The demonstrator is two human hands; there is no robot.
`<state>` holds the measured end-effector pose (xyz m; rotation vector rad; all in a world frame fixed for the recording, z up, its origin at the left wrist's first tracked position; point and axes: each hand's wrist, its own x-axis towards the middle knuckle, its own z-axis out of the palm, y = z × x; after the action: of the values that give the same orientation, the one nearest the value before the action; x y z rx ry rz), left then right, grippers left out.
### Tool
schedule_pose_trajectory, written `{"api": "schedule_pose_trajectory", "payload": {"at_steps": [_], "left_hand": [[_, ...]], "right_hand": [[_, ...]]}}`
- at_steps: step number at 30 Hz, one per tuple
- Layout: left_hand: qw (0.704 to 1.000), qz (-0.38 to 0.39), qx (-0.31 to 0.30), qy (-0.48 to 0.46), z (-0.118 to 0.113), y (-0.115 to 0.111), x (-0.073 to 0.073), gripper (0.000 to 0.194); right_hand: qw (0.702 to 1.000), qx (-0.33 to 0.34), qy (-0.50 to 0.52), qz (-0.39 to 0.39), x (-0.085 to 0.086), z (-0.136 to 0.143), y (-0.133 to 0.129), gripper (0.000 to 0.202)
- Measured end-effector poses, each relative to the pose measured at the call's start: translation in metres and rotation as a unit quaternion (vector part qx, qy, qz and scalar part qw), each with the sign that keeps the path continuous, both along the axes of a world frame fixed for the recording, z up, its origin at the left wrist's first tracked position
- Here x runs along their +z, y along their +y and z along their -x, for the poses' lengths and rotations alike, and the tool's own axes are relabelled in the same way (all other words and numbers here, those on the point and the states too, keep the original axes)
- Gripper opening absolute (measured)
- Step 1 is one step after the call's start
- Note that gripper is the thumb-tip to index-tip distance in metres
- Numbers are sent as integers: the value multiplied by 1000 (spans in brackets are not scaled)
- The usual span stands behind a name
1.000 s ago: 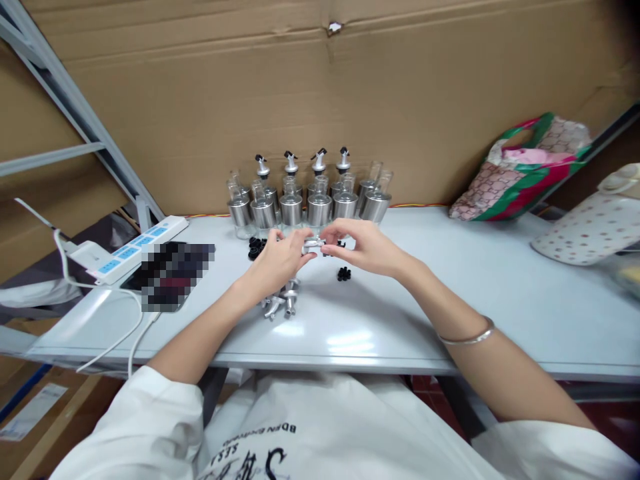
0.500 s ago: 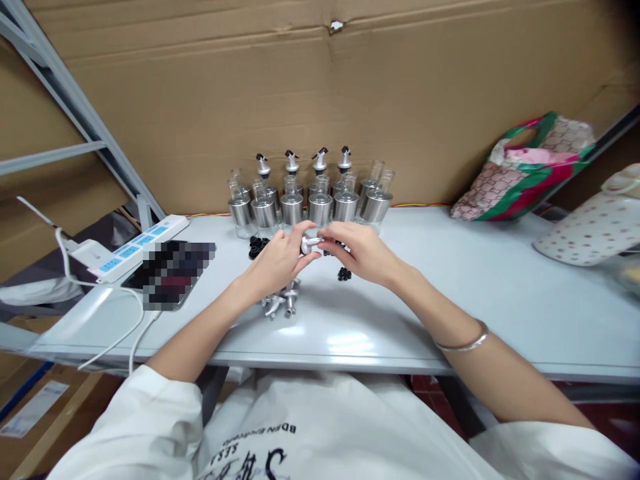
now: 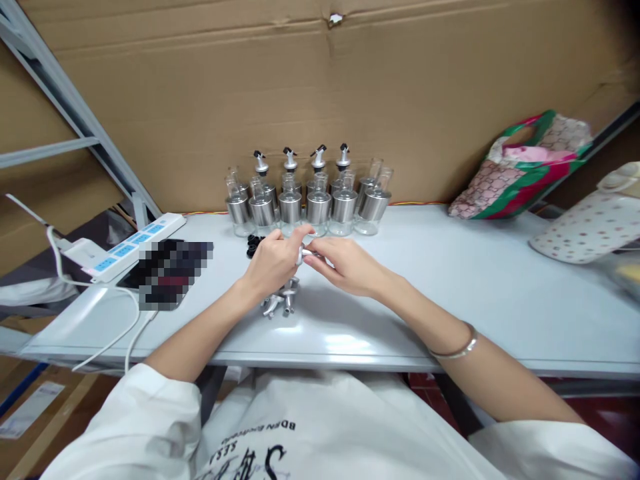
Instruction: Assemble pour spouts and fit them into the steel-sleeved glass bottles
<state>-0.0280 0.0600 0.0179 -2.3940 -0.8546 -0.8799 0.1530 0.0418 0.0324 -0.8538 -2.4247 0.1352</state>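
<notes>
My left hand [image 3: 274,263] is closed around a silver pour spout [image 3: 301,255], partly hidden by the fingers. From the other side my right hand [image 3: 345,267] pinches the spout's narrow end between thumb and fingers. Beneath the left hand lie several loose metal pour spouts [image 3: 288,301]. Black rubber pieces [image 3: 253,246] sit in a pile behind that hand. Glass bottles with steel sleeves [image 3: 319,207] stand in rows beyond both hands. Some back-row bottles carry silver spouts with black caps [image 3: 343,157].
On the left are a white power strip [image 3: 140,247], a charging cable [image 3: 136,333] and a blurred-out dark device [image 3: 173,273]. A patterned bag [image 3: 525,173] and a dotted white container [image 3: 590,223] stand at the right. Cardboard [image 3: 400,100] backs the grey table [image 3: 450,293].
Both hands have moved slightly left and toward me, with the spout still between them. My right hand now covers the small black pieces that showed beside it.
</notes>
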Motion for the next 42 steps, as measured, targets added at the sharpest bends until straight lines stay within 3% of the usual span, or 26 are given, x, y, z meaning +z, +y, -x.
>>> {"api": "schedule_pose_trajectory", "payload": {"at_steps": [4,7,11,19,25,29,33,35,38,40,42], "left_hand": [[998,-52,5,19,-3,-1,1,46],[998,-62,27,17,-5,-3,2,44],[999,-21,46,9,-3,-4,1,37],[994,71,81,10,-3,-5,4,29],[987,119,110,8,-5,-8,13,30],[986,117,119,4,-5,-9,15,30],[993,87,75,-10,-4,-7,8,41],[997,62,36,-22,-4,-5,5,43],[998,28,-13,-54,-4,-4,5,35],[997,9,-42,-70,-2,-4,9,27],[995,-4,-73,-72,0,-4,13,22]], "right_hand": [[999,-4,14,36,1,0,0,32],[1000,-11,3,14,1,0,0,33],[999,-20,-22,-39,1,2,-3,32],[999,-26,-15,-15,-2,1,0,28],[991,-16,2,-131,-8,-2,8,32],[970,-12,2,-242,-7,-3,12,29],[949,-4,-29,-313,-3,-6,12,28],[958,5,-27,-285,-3,-8,12,32],[986,11,30,-166,-2,-12,13,38],[994,4,107,-33,-1,-15,14,42],[969,22,195,148,2,-17,15,46]]}}
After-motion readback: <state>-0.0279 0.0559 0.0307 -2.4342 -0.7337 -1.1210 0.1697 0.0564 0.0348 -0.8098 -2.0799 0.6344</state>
